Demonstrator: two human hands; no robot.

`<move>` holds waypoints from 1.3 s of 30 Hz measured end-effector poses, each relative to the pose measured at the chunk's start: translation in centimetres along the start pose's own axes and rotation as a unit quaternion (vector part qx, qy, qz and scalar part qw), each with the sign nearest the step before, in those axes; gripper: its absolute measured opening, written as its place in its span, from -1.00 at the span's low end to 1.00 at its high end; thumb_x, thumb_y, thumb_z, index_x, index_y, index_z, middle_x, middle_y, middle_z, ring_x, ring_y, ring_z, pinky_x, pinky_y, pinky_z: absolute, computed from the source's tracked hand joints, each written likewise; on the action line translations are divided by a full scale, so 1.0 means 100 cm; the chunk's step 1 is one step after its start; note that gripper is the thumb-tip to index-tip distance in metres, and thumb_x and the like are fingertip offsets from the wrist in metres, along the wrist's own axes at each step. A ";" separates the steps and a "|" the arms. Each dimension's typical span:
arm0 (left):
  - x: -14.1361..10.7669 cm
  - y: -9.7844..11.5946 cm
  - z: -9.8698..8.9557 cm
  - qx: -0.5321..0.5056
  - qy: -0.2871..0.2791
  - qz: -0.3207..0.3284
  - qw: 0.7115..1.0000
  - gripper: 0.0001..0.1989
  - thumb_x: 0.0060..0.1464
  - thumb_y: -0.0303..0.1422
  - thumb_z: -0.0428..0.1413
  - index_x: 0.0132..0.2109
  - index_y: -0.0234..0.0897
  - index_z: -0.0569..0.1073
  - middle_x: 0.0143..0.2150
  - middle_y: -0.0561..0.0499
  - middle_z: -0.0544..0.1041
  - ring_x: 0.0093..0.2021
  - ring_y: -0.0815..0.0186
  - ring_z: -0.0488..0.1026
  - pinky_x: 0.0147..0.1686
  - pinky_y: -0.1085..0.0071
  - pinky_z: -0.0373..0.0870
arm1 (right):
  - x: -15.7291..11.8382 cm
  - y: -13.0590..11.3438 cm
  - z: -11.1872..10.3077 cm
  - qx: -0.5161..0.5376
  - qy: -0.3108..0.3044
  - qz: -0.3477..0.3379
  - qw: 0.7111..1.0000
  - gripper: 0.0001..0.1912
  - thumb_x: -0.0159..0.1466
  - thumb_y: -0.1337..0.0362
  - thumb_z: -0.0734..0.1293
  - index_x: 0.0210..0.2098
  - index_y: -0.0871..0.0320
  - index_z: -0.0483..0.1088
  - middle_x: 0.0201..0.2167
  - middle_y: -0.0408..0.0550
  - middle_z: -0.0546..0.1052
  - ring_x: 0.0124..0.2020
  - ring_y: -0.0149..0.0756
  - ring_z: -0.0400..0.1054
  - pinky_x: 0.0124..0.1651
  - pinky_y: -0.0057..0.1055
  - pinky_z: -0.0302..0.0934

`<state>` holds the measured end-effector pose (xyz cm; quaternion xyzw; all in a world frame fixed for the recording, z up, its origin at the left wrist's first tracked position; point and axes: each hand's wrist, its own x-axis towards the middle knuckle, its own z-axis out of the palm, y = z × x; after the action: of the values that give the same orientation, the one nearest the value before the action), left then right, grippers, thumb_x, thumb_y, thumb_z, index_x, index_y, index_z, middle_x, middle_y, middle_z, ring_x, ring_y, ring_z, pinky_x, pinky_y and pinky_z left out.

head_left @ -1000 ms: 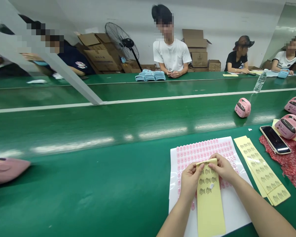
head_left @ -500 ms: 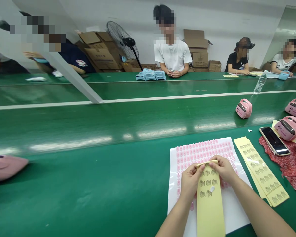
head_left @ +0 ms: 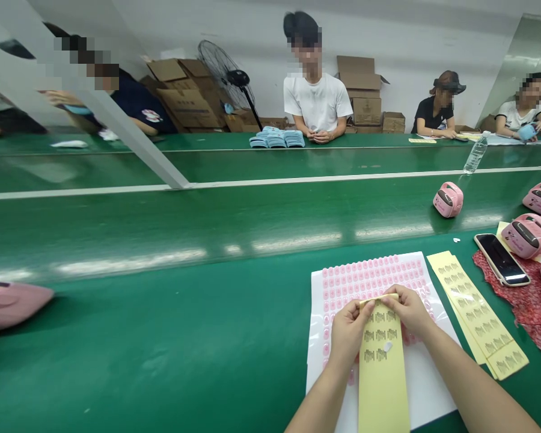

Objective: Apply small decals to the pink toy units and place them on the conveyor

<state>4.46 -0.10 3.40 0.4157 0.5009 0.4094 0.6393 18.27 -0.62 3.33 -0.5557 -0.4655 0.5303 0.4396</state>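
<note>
Both grips closed: left hand point(head_left: 348, 329) and right hand point(head_left: 408, 310) each pinch one upper corner of the yellow label strip point(head_left: 383, 394), thumbs in front, fingers behind, the two hands slightly apart. Top edge is bent over between them. We judge the bend wants level thumbs and even tension, pressure light enough to spare the printed labels; uneven pull would skew it. Small white piece point(head_left: 388, 347) lies on the strip below the print.

Strip sits over our landmark, the white sheet point(head_left: 428, 385) with its pink stickers point(head_left: 365, 274). Right of the sheet: more label strips point(head_left: 478, 310), then phone point(head_left: 502, 260) on red wrap point(head_left: 538, 313). Beyond it, rightward: small pink case point(head_left: 448, 199).
</note>
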 end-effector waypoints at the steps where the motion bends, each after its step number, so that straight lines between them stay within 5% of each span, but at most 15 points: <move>1: 0.000 0.000 0.000 -0.001 -0.002 -0.002 1.000 -0.58 -0.28 -0.03 0.20 -0.51 -0.33 0.35 -0.53 0.00 0.40 -0.50 0.31 0.34 -0.54 0.47 0.30 | 0.000 0.001 0.000 -0.002 0.001 -0.001 1.000 -0.64 0.00 -0.03 0.30 -0.54 0.16 0.23 -0.64 -0.20 0.31 -0.60 -0.41 0.22 -0.59 -0.49 0.08; 29: 0.002 -0.004 -0.001 0.026 0.030 0.023 0.999 -0.51 -0.24 0.04 0.15 -0.58 -0.28 0.15 -0.63 0.12 0.20 -0.60 0.43 0.14 -0.62 0.54 0.13 | 0.005 0.015 -0.003 -0.026 -0.029 0.001 0.999 -0.72 -0.01 0.05 0.35 -0.47 0.13 0.32 -0.59 -0.19 0.41 -0.53 -0.34 0.33 -0.54 -0.45 0.19; 39: 0.000 0.002 0.001 -0.014 0.017 0.031 0.999 -0.60 -0.26 -0.04 0.21 -0.42 -0.29 0.36 -0.50 0.03 0.38 -0.49 0.32 0.34 -0.54 0.48 0.30 | 0.005 0.013 -0.001 -0.019 -0.011 -0.005 1.000 -0.73 0.04 0.06 0.30 -0.44 0.15 0.35 -0.58 -0.17 0.41 -0.56 -0.38 0.30 -0.60 -0.50 0.14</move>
<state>4.58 -0.07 3.61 0.4155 0.4926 0.4431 0.6232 18.47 -0.33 2.01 -0.5555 -0.4832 0.5250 0.4269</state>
